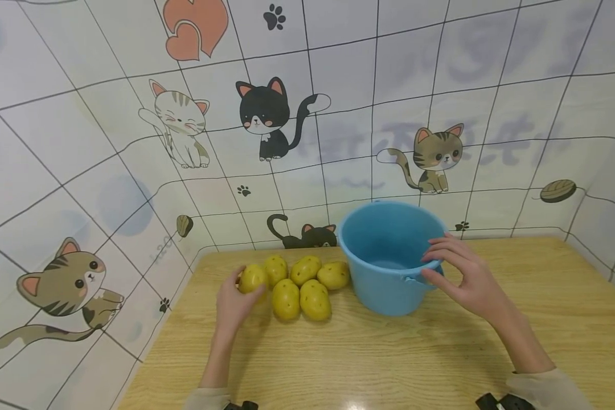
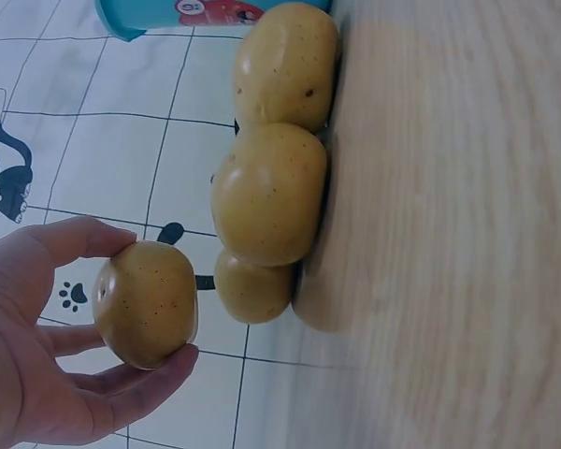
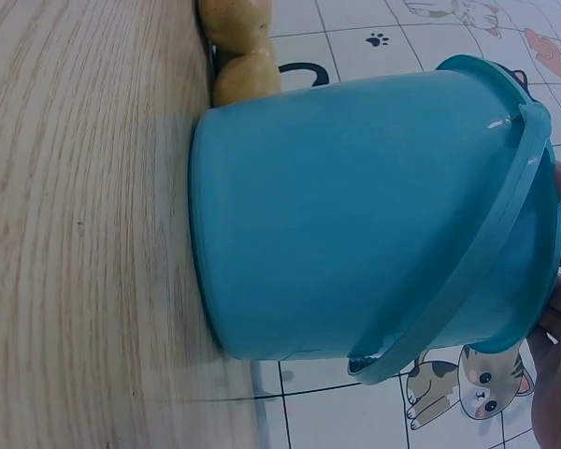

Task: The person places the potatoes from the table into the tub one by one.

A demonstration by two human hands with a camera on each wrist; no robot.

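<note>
My left hand [image 1: 233,304] grips a yellow potato [image 1: 254,277] between thumb and fingers, at the left end of a cluster of potatoes. In the left wrist view this potato [image 2: 148,304] is up off the wooden surface. Several more potatoes [image 1: 286,300] lie together on the table, reaching to the side of a light blue bucket [image 1: 386,287]. The bucket stands upright, its inner wall visible from above. At its right rim my right hand [image 1: 468,279] holds on, fingers over the edge and thumb lower at the front. The bucket's handle [image 3: 477,257] hangs down against its outside.
The wooden table [image 1: 338,364] meets a white tiled-pattern wall [image 1: 348,131] with cartoon cats right behind the bucket and potatoes. Another patterned wall [image 1: 56,188] rises along the left side, and one more borders the table at the right.
</note>
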